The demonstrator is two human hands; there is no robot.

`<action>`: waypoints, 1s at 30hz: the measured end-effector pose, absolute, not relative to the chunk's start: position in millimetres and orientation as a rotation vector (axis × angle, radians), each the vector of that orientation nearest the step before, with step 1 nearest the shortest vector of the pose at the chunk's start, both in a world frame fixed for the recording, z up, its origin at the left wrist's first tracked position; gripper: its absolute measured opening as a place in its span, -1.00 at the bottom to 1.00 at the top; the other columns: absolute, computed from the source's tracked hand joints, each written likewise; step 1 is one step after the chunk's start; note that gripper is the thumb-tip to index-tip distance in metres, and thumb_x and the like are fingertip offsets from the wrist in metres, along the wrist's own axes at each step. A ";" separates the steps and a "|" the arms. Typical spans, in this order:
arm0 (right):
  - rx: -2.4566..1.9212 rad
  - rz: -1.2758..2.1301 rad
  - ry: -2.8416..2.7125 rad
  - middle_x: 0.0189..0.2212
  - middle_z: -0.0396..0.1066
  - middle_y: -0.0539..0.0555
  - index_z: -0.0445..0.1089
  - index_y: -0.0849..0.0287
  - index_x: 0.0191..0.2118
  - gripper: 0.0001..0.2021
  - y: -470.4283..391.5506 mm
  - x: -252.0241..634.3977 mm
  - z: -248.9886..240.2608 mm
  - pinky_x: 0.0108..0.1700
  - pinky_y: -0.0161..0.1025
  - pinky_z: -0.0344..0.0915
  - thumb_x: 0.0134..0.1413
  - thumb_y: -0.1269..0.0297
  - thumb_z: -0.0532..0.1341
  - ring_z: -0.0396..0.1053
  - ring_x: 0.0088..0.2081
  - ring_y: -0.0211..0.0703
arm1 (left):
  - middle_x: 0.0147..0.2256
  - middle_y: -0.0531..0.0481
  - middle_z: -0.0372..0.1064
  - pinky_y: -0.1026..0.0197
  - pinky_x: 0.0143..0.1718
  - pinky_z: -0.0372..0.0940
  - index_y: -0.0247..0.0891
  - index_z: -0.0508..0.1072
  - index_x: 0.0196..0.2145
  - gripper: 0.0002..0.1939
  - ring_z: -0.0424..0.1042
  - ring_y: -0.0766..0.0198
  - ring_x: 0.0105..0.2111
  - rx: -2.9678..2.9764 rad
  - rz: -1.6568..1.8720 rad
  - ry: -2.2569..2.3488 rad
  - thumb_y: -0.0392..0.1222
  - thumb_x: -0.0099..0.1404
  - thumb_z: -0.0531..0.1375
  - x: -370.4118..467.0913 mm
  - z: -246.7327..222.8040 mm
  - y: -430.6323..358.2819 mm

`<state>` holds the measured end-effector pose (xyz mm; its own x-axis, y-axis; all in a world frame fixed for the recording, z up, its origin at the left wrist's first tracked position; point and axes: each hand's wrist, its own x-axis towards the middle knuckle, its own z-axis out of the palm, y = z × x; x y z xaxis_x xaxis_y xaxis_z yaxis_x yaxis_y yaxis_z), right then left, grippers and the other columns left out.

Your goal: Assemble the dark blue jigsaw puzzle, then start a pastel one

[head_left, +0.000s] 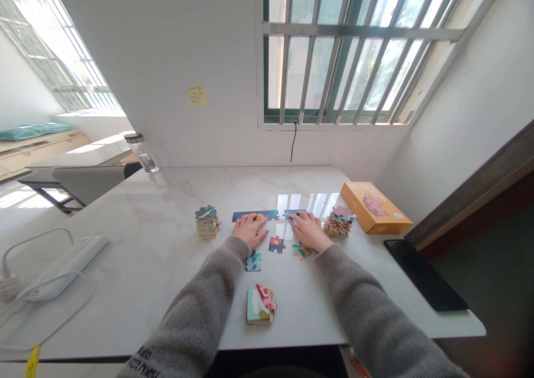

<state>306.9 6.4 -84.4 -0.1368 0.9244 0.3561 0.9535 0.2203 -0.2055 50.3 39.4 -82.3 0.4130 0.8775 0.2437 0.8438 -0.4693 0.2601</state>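
Observation:
My left hand [250, 230] lies palm down with its fingers apart over a strip of joined dark blue puzzle pieces [270, 215]. Resting its fingertips on a separate dark blue puzzle piece [295, 214] is my right hand [309, 232], fingers stretched out. A small gap parts this piece from the strip's right end. Between my hands is a loose puzzle piece with a red figure [276, 244]. A teal puzzle piece [253, 262] sits by my left wrist, and a yellow-green one [301, 250] by my right wrist. My hands partly hide the pieces under them.
Stacks of puzzle pieces stand left [207, 222] and right [340, 222], with a smaller pile [261, 304] nearer me. An orange box [375, 207] and black tablet-like slab [423, 275] lie right. A bottle [144, 154] and white power strip [69, 267] with cables are left.

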 end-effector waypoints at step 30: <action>-1.857 -0.103 -2.255 0.22 0.24 0.20 0.30 -0.07 0.27 -0.58 -5.3 296.7 -70.2 0.18 0.07 0.18 0.36 0.13 0.04 0.14 0.21 0.15 | 0.23 -0.14 0.24 -0.18 0.26 0.11 -0.04 0.38 0.21 -0.55 0.17 -0.10 0.23 2.573 0.443 1.538 0.00 0.41 0.12 47.1 -75.8 31.6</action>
